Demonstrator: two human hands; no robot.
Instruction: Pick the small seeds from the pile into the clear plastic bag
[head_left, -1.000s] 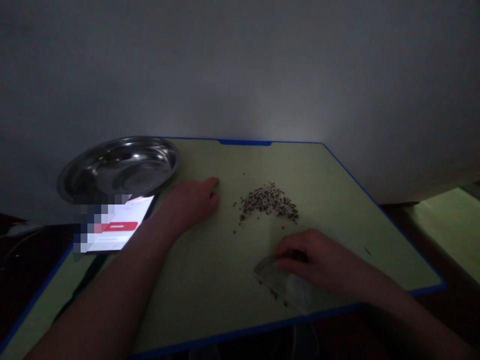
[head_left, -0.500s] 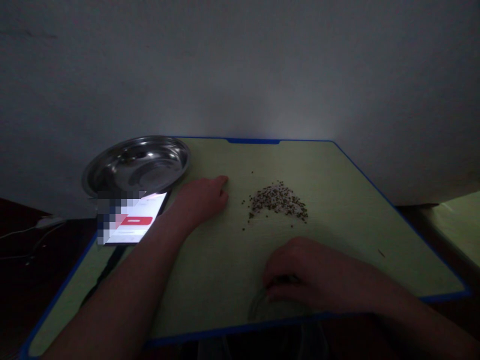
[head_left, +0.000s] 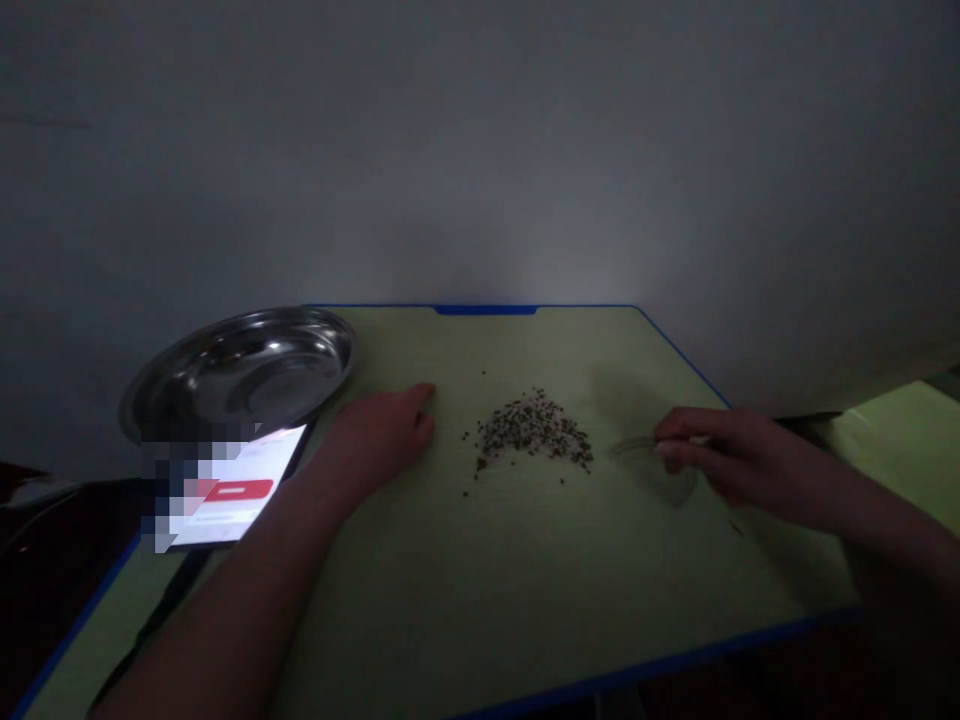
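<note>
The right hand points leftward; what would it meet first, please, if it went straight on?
The right hand, clear container leading, would probably meet the pile of grains; its height is unclear, so it might pass above.

Open tabletop (head_left: 435, 610) nearside of speckled heap (head_left: 534, 430), left hand (head_left: 386, 430) blocking between heap and basin (head_left: 232, 360) (phone (head_left: 259, 465) just nearer), wall (head_left: 480, 150) behind

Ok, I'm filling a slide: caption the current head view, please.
Right hand holds a clear container beside mixed dark and pale grains; left hand rests near a metal basin.
</note>
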